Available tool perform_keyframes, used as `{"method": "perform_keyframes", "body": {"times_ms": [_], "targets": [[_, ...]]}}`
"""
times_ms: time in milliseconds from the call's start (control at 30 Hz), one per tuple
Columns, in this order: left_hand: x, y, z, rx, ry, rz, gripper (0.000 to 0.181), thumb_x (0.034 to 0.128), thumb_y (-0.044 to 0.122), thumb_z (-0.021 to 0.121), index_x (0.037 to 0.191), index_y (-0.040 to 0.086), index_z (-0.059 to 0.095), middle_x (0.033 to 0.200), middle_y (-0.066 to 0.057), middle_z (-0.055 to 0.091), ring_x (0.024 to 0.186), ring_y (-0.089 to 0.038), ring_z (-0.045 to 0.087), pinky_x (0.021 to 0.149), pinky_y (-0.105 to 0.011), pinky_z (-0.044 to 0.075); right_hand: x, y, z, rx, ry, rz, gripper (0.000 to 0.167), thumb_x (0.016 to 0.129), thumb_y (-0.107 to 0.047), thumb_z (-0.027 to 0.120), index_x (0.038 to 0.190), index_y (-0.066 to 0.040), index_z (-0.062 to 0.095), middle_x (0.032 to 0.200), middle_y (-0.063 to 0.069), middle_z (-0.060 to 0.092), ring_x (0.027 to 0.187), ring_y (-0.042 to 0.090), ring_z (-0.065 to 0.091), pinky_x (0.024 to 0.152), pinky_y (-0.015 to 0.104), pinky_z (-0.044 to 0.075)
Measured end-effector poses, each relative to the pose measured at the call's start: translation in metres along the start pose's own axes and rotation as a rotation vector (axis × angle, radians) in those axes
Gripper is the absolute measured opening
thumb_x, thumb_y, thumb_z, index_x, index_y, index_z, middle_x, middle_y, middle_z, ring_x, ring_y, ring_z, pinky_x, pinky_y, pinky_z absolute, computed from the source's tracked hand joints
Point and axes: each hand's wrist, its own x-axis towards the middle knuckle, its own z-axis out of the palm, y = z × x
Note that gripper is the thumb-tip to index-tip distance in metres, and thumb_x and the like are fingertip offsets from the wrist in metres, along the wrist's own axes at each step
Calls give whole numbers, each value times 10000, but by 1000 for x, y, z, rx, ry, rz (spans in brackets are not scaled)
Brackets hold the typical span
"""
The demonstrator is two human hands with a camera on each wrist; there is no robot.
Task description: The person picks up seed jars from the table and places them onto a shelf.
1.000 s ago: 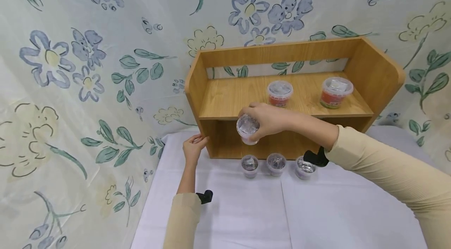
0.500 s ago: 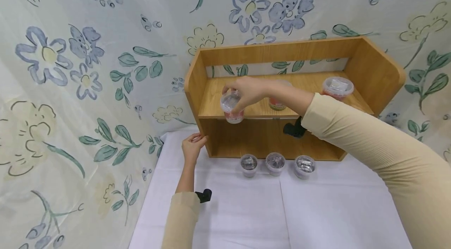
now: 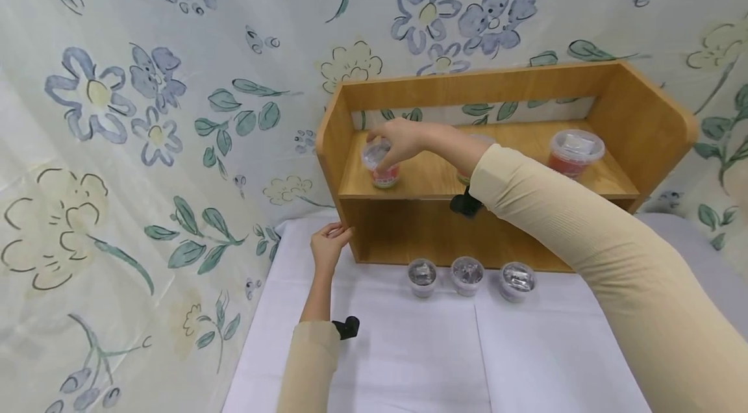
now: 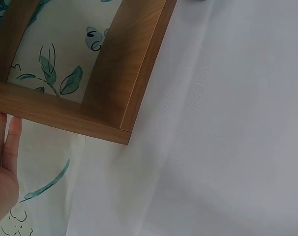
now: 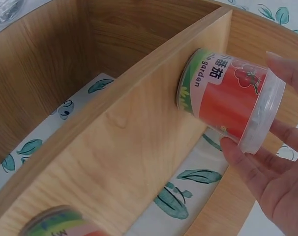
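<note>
My right hand [image 3: 403, 138] grips a small clear-lidded plastic tub [image 3: 382, 169] by its lid end, at the left of the wooden shelf's upper board. In the right wrist view the tub [image 5: 227, 96] shows a red tomato label reading "little garden", and its base meets the board. Thumb and fingers are bent around the lid. Against the left side panel of the shelf [image 3: 485, 88], my left hand [image 3: 327, 247] rests its fingertips. Its fingers look straight in the left wrist view, touching the panel's edge [image 4: 50, 112].
Another tub [image 3: 463, 177] is mostly behind my right forearm, and one more tub [image 3: 569, 160] stands at the shelf's right. Three foil-topped tubs [image 3: 422, 278] line the white table [image 3: 421, 361] before the shelf. Floral cloth [image 3: 234, 23] hangs behind.
My right hand has carried the tub up and left from in front of the lower compartment onto the upper board. My left hand has stayed at the side panel.
</note>
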Motion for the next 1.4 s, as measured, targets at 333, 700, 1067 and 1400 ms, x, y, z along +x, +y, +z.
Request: {"method": "perform_keyframes", "body": {"times_ms": [333,700,1067,1400], "targets": [[6,-10,5,2,48,19,280,676,54,785,908,-70,687,881,-197,695,799,-173,690,628,-240,563,-1,12,7,44,33,24,728,797,-358,690,1396,-104,363,1406,166,390,1278,325,352,994,471,387],[4,-10,5,2,55,18,285,671,63,794,909,-55,692,886,-192,697,821,-186,689,635,-247,565,-12,15,5,68,154,-27,732,809,-424,666,1396,-109,362,1405,174,382,1249,324,393,1002,476,382],[2,-10,3,-10,69,21,281,669,61,789,904,-58,692,883,-192,697,815,-186,689,632,-250,566,-34,14,-3,51,286,-42,683,800,-530,630,1337,-145,458,1313,109,449,1137,265,457,926,453,426],[2,-10,4,-32,55,-2,303,669,54,787,930,-62,686,900,-181,698,810,-151,684,622,-239,563,-68,12,17,18,442,-141,583,760,-478,703,1216,-137,573,1199,73,558,1068,255,528,863,428,465]]}}
